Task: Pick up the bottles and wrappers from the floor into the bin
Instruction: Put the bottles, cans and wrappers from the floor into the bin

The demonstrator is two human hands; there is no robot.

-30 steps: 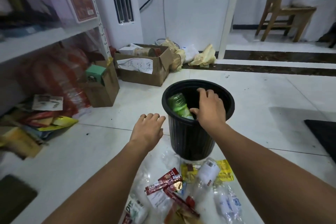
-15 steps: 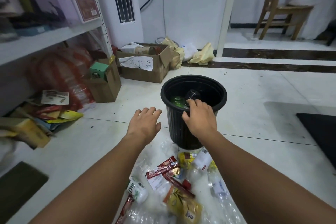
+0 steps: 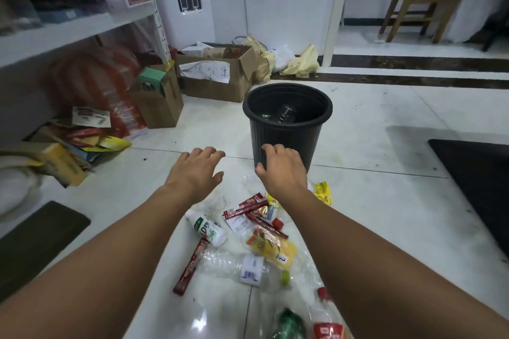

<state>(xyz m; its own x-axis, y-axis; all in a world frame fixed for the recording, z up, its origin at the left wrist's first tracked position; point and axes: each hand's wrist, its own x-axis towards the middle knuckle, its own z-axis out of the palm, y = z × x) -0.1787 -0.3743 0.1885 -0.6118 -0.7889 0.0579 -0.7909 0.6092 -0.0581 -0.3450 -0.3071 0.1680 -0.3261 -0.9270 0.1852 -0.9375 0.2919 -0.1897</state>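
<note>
The right hand (image 3: pixel 283 170) has come back out of the black bin (image 3: pixel 286 132), grip released and empty like the left hand (image 3: pixel 197 170), leaving a clear bottle (image 3: pixel 286 114) inside, so the floor litter waits next.

A black ribbed plastic bin (image 3: pixel 286 129) is set on a glossy white tiled floor (image 3: pixel 371 201) crossed by dark brown stripes. A white plastic bottle with a green-printed label (image 3: pixel 207 228) is seen among the litter, along with a long red stick wrapper with white lettering (image 3: pixel 191 266), a yellow foil pouch with orange print (image 3: pixel 275 249), a clear crushed bottle with a white and blue label and a lime-green cap (image 3: pixel 249 270), a small yellow wrapper (image 3: pixel 322 192), a dark green bottle (image 3: pixel 289 325) and a clear bottle with a red cap and red label (image 3: pixel 326 316). Brown cardboard boxes (image 3: pixel 217 74) are marked by a white paper sheet with black handwriting. A black mat (image 3: pixel 479 173) is seen to the right.
</note>
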